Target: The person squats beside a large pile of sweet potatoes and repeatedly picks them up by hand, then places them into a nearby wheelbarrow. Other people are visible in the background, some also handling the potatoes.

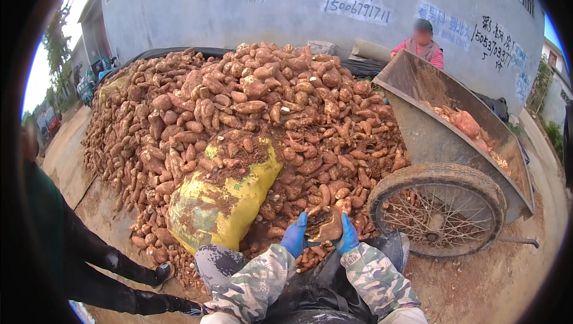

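Observation:
A large sweet potato [329, 227] with a dark, hollow-looking cavity is held between both my hands, low in front of my knees. My left hand [294, 236], in a blue glove, grips its left side. On the opposite side my right hand [348, 236], also in a blue glove, holds the right edge. Just beyond them rises a big heap of soil-covered sweet potatoes [264, 89]. A yellow woven sack [244, 207], smeared with soil, lies against the heap to the left of my hands. Smaller roots lie beneath my hands.
A tilted metal cart [416, 122] carrying some sweet potatoes stands at the right; its spoked wheel [380, 189] is close to my right hand. Behind the cart is a person [432, 53]. Another person in dark trousers [107, 257] stands at the left. A grey wall [188, 15] bearing writing runs behind.

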`<state>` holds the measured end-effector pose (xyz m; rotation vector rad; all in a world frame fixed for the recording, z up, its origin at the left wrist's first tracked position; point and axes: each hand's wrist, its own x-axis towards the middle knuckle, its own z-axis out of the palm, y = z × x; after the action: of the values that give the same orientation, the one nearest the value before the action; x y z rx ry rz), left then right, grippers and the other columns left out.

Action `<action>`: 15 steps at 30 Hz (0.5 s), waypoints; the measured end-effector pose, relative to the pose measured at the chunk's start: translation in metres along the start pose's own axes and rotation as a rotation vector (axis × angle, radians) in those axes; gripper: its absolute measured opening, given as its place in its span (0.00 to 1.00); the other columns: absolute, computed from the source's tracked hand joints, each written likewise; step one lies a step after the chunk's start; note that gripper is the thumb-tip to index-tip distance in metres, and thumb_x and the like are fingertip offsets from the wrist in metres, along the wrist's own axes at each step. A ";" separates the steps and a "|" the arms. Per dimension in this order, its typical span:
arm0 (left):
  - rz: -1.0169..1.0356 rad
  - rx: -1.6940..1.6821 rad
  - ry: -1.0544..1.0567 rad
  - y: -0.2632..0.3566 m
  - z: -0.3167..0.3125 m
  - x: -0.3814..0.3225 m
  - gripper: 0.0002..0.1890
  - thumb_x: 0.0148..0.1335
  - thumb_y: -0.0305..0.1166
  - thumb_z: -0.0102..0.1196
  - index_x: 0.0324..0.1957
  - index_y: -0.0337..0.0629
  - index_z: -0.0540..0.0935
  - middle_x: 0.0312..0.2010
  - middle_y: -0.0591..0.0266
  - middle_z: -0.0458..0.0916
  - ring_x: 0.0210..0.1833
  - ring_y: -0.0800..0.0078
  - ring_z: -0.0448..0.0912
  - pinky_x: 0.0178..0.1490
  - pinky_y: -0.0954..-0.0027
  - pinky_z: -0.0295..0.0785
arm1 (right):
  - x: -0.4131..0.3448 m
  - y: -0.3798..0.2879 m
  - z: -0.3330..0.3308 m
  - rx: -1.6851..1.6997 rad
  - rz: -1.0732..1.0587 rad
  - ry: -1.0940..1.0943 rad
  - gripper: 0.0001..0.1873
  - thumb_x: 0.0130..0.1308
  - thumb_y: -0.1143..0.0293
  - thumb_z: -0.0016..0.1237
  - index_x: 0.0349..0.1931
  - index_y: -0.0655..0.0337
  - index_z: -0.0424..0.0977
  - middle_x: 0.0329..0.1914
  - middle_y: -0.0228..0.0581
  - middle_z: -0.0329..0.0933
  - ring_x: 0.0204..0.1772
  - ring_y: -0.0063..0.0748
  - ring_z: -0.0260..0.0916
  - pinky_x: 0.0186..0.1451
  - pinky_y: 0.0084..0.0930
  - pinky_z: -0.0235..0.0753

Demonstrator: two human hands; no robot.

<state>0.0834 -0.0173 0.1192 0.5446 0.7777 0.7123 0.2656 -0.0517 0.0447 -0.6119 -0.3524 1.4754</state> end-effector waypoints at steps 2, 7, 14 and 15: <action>-0.092 0.000 0.080 -0.007 -0.010 -0.001 0.30 0.74 0.56 0.44 0.68 0.45 0.69 0.61 0.55 0.76 0.59 0.55 0.79 0.54 0.43 0.80 | -0.003 0.014 -0.009 0.061 0.070 0.084 0.32 0.76 0.46 0.41 0.64 0.66 0.66 0.56 0.50 0.76 0.54 0.45 0.77 0.53 0.37 0.81; -0.081 -0.001 0.066 -0.026 -0.031 0.002 0.29 0.74 0.54 0.45 0.67 0.44 0.69 0.60 0.55 0.77 0.58 0.55 0.79 0.56 0.42 0.79 | -0.005 0.030 -0.025 -0.133 0.107 0.027 0.38 0.74 0.36 0.34 0.60 0.69 0.67 0.38 0.55 0.79 0.27 0.46 0.77 0.19 0.35 0.72; 0.440 0.825 -0.008 -0.101 -0.099 0.011 0.33 0.62 0.43 0.65 0.65 0.40 0.70 0.55 0.49 0.79 0.55 0.55 0.80 0.56 0.51 0.79 | -0.017 0.102 -0.077 -0.315 0.124 0.310 0.27 0.76 0.49 0.40 0.56 0.65 0.74 0.49 0.51 0.81 0.44 0.45 0.81 0.46 0.38 0.83; 0.633 1.330 0.076 -0.121 -0.117 -0.001 0.37 0.56 0.41 0.71 0.65 0.40 0.69 0.54 0.49 0.79 0.55 0.55 0.80 0.57 0.55 0.78 | -0.022 0.120 -0.087 -0.373 0.152 0.406 0.25 0.77 0.53 0.40 0.60 0.64 0.72 0.52 0.49 0.80 0.50 0.43 0.80 0.53 0.37 0.81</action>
<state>0.0360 -0.0746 -0.0322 2.0398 1.1128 0.7107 0.2159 -0.0893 -0.0913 -1.2380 -0.2665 1.3960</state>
